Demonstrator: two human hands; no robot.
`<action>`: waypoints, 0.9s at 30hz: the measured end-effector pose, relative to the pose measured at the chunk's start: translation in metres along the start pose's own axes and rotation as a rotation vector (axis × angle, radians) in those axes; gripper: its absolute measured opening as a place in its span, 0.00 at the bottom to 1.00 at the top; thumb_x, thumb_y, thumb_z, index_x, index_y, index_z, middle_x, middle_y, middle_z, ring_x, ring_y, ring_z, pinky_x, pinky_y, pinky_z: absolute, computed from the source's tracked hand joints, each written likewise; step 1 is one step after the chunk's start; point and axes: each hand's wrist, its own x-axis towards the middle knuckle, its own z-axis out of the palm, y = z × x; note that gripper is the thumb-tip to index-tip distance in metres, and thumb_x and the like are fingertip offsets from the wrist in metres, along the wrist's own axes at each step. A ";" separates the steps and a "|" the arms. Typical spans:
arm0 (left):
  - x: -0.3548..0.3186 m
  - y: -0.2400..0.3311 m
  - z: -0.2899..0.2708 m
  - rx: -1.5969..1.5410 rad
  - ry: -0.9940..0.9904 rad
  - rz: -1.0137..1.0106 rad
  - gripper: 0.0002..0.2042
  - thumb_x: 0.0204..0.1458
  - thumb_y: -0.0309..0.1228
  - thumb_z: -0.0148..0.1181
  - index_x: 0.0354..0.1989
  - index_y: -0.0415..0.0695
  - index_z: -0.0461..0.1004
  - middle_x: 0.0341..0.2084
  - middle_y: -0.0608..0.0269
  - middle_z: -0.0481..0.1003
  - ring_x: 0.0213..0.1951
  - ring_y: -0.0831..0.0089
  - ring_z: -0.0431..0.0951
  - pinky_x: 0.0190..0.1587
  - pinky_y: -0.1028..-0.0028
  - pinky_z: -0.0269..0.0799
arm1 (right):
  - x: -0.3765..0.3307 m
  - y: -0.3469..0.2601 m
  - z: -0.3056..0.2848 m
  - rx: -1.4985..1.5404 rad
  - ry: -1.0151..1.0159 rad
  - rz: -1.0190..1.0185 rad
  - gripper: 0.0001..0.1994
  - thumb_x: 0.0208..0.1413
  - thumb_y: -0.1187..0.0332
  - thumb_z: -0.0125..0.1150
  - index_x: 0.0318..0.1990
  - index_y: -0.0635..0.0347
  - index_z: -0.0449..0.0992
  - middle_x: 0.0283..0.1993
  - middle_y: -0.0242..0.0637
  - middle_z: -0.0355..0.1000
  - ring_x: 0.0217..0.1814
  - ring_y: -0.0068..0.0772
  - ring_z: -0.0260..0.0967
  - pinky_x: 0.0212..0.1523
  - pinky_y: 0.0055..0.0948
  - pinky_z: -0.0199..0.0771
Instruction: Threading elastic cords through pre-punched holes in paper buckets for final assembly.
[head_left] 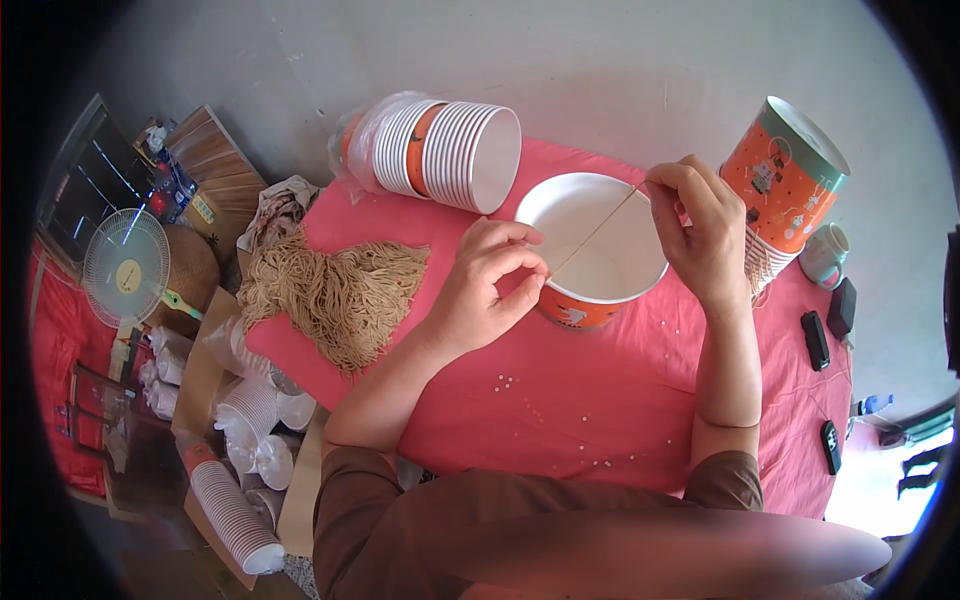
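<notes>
A thin tan string stretches at a slant between my two hands, over the mouth of a round paper bucket. The bucket stands upright, orange outside and white inside. At its left rim, my left hand pinches the lower end of the string between thumb and finger. Above the right rim, my right hand pinches the upper end, fingers curled. Left of my left hand lies a thick bundle of tan strings on the pink tablecloth.
Nested paper buckets lie sideways at the back; another stack stands upside down at right. Beyond it are a mug, black devices and a remote. Small white dots speckle the cloth. Left: a fan and box of cups.
</notes>
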 end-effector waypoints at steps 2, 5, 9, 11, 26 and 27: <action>-0.001 -0.002 0.000 -0.011 0.001 -0.006 0.04 0.47 0.24 0.65 0.31 0.45 0.77 0.43 0.61 0.75 0.50 0.62 0.71 0.57 0.61 0.62 | 0.000 0.000 0.001 -0.003 0.002 0.000 0.07 0.49 0.80 0.65 0.34 0.60 0.73 0.26 0.36 0.69 0.25 0.38 0.70 0.26 0.35 0.68; 0.000 -0.001 0.000 -0.007 0.008 -0.004 0.04 0.48 0.25 0.66 0.32 0.45 0.78 0.43 0.62 0.75 0.49 0.62 0.71 0.58 0.61 0.61 | 0.000 -0.001 0.002 0.032 0.005 0.002 0.07 0.49 0.80 0.65 0.34 0.60 0.73 0.26 0.36 0.69 0.25 0.38 0.70 0.26 0.34 0.69; 0.002 0.001 0.002 0.021 -0.018 0.026 0.04 0.50 0.27 0.67 0.32 0.46 0.78 0.44 0.64 0.75 0.46 0.63 0.73 0.61 0.59 0.58 | 0.000 -0.001 0.000 0.050 -0.003 0.019 0.07 0.49 0.81 0.64 0.34 0.61 0.74 0.27 0.37 0.70 0.25 0.38 0.71 0.25 0.33 0.69; 0.003 0.001 0.001 0.036 -0.030 0.043 0.04 0.50 0.28 0.68 0.32 0.46 0.78 0.43 0.65 0.76 0.47 0.65 0.74 0.63 0.57 0.55 | 0.000 -0.001 -0.001 0.054 0.003 0.025 0.07 0.50 0.81 0.64 0.34 0.61 0.74 0.27 0.37 0.71 0.25 0.38 0.71 0.24 0.33 0.69; 0.003 -0.012 -0.021 -0.171 0.159 0.068 0.04 0.56 0.24 0.62 0.35 0.40 0.72 0.31 0.63 0.76 0.36 0.67 0.77 0.63 0.55 0.63 | 0.019 -0.024 -0.027 0.479 -0.315 0.171 0.07 0.53 0.83 0.61 0.39 0.66 0.75 0.33 0.37 0.75 0.33 0.29 0.72 0.36 0.27 0.72; 0.002 -0.012 -0.022 -0.131 0.196 0.052 0.04 0.57 0.23 0.61 0.36 0.38 0.71 0.31 0.61 0.75 0.35 0.68 0.76 0.55 0.64 0.70 | 0.020 -0.025 -0.031 0.519 -0.386 0.192 0.08 0.53 0.83 0.62 0.40 0.66 0.75 0.33 0.37 0.75 0.33 0.29 0.72 0.36 0.27 0.72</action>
